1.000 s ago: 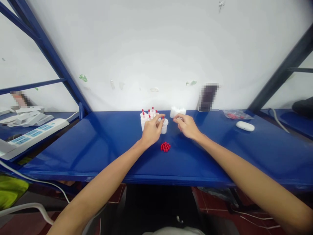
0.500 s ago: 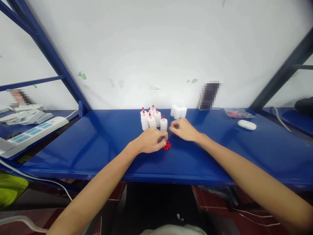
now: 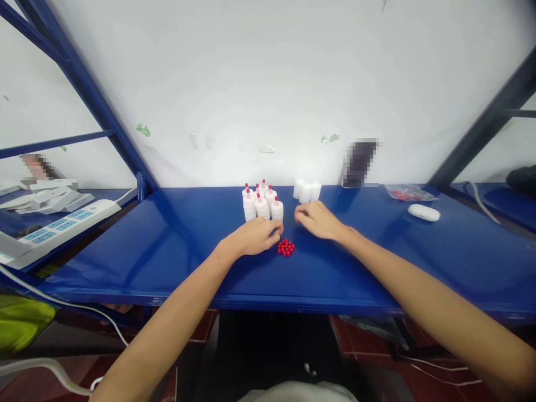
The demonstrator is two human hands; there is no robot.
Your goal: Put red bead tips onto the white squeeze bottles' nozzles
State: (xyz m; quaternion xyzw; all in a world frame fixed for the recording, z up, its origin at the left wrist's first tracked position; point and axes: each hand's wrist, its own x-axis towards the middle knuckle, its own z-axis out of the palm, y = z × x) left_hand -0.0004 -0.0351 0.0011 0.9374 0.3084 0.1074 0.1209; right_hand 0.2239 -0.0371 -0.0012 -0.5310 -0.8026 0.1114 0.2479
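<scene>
Several small white bottles with red caps (image 3: 262,204) stand in a cluster at the back middle of the blue shelf (image 3: 167,245). To their right stands a smaller group of white bottles without caps (image 3: 306,191). In front lies a little pile of red caps (image 3: 285,247). My left hand (image 3: 255,237) rests on the shelf just left of the pile, its fingertips pinched together; what they hold is hidden. My right hand (image 3: 318,219) lies beside the capped bottles, right of them, with its fingers curled in and nothing visible in them.
A clear bag of red pieces (image 3: 408,194) and a white oval case (image 3: 424,212) lie at the right. A white power strip (image 3: 62,223) and flat white boxes (image 3: 50,195) sit on the left shelf. Blue frame struts rise on both sides; the white wall is close behind.
My left hand left the capped bottle, dipped onto the red pile, then drew back slightly left with fingers pinched. My right hand slid a little towards me.
</scene>
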